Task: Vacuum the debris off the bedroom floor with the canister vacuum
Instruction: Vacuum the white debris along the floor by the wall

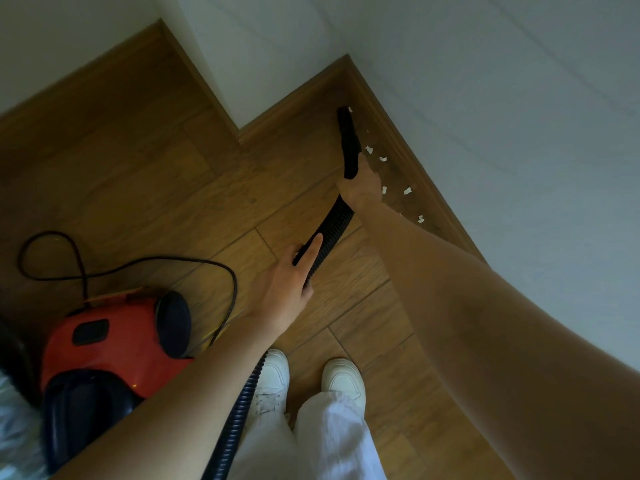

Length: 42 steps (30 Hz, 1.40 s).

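Both hands hold the black ribbed hose (329, 230): right hand (360, 188) grips it at the nozzle (349, 143) base, left hand (287, 289) grips lower down, forefinger extended. Nozzle tip sits near the skirting board (408, 157) corner. White paper scraps (407, 191) lie along the skirting board. Red-and-black canister vacuum (110, 348) stands well apart from it, cord (138, 263) looped alongside.

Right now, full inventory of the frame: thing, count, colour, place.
canister vacuum: 1, red and black, floor lower left
power cord: 1, black, looped on floor behind the vacuum
hose: 1, black ribbed, from vacuum up through both hands
crevice nozzle: 1, black, tip in the wall corner
paper scraps: about seven visible, white, along the right baseboard
floor: wood planks, brown
shoes: 2, white, bottom centre
left hand: holds hose
right hand: grips nozzle base
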Available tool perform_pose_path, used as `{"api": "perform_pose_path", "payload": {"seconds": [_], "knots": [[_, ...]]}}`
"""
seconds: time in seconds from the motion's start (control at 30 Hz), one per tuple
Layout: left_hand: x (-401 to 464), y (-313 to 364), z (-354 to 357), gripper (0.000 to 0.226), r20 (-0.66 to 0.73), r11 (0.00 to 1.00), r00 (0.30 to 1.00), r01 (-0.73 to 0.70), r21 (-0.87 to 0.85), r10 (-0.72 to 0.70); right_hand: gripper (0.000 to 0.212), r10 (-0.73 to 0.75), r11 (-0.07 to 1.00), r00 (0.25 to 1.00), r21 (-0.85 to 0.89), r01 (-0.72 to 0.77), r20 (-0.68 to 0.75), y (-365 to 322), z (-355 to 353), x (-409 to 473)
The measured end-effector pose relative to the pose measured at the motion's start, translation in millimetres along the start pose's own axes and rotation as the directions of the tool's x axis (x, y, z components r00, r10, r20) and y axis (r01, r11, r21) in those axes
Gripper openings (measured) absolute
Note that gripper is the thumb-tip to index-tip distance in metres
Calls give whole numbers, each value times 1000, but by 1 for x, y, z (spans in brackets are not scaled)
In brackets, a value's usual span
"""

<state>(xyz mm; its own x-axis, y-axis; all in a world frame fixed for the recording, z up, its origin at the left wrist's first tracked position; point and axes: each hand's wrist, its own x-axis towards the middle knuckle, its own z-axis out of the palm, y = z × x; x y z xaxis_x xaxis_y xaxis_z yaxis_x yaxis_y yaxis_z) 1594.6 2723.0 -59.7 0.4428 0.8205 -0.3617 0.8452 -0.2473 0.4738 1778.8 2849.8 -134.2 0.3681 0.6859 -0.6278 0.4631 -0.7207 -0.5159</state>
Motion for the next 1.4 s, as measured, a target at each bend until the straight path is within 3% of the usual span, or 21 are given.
{"api": "perform_pose_path", "payload": {"seconds": [0.73, 1.0, 1.2, 1.4], "knots": [[12, -1, -22, 72, -7, 1000, 1000, -3, -26, 3, 72, 15, 1000, 998, -16, -16, -66, -23, -12, 2], [2, -5, -4, 73, 38, 1000, 999, -13, -24, 14, 72, 108, 994, 992, -27, -110, -61, -1, -3, -13], [-3, -10, -4, 75, 13, 999, 1000, 15, -38, -15, 72, 80, 996, 996, -26, -81, -29, -13, 2, -17], [-18, -10, -8, 81, 1, 997, 999, -50, -59, 50, 72, 132, 991, 989, 13, -131, -73, -2, 2, -36]]}}
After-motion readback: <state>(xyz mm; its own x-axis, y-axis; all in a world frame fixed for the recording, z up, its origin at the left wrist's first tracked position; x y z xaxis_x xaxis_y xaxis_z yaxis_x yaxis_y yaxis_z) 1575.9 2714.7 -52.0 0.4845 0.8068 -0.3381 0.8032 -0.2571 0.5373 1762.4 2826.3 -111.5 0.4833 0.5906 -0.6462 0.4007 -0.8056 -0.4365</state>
